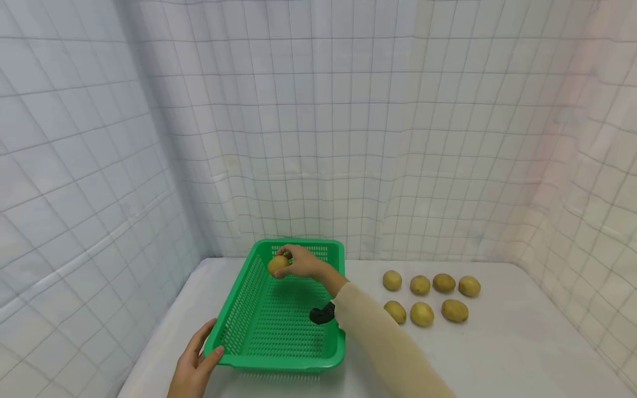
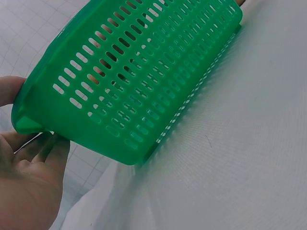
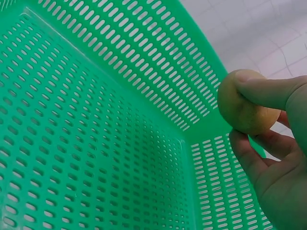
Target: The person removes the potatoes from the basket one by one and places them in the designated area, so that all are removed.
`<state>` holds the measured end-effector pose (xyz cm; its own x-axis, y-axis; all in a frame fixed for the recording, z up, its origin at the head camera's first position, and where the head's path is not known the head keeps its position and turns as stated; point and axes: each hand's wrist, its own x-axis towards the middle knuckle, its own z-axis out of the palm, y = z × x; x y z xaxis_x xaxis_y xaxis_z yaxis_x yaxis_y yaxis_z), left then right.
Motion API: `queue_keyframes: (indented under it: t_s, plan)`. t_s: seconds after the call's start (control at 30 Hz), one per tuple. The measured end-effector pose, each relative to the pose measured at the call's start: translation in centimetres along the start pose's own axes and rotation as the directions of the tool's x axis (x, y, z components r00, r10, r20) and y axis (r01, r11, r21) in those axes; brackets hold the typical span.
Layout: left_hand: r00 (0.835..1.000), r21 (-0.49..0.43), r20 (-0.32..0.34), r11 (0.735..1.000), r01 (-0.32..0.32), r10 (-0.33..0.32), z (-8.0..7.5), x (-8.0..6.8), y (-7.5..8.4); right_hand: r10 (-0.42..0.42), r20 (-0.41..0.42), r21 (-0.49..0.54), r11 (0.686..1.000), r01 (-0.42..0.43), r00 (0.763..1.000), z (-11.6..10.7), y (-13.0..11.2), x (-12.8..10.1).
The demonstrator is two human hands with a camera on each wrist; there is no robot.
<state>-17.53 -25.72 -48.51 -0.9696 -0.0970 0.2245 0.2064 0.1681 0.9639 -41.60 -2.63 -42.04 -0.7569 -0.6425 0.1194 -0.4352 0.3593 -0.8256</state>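
A green slotted basket (image 1: pixel 278 362) stands on the white table, seen from outside in the left wrist view (image 2: pixel 144 81) and from inside in the right wrist view (image 3: pixel 96 120). My right hand (image 1: pixel 298 262) holds a yellow-brown potato (image 1: pixel 277 265) just above the basket's far left corner. Thumb and fingers pinch that potato (image 3: pixel 254 112) in the right hand (image 3: pixel 240 109). My left hand (image 1: pixel 201 354) holds the basket's near left corner, thumb on the rim. Palm and thumb of the left hand (image 2: pixel 29 158) bracket that corner. The basket floor that shows is bare.
Several more potatoes (image 1: pixel 428 298) lie in two rows on the table (image 1: pixel 522 342) to the right of the basket. White gridded cloth walls (image 1: pixel 348 138) close in the back and both sides. A black wrist mount (image 1: pixel 322 315) sits on my right forearm.
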Motion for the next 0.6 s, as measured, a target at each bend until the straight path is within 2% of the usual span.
queue_keyframes:
  t_s: [0.3, 0.6]
  plan:
    - [1.0, -0.026, -0.004, 0.999, 0.019, -0.02, 0.1, -0.2, -0.1, -0.025, 0.0, 0.077, 0.997, 0.025, 1.0, -0.3, -0.8, -1.2]
    - [0.998, 0.043, -0.011, 0.997, 0.065, -0.064, 0.1, -0.2, 0.4, -0.056, -0.011, 0.105, 0.993, 0.057, 0.998, -1.5, -0.8, -3.1]
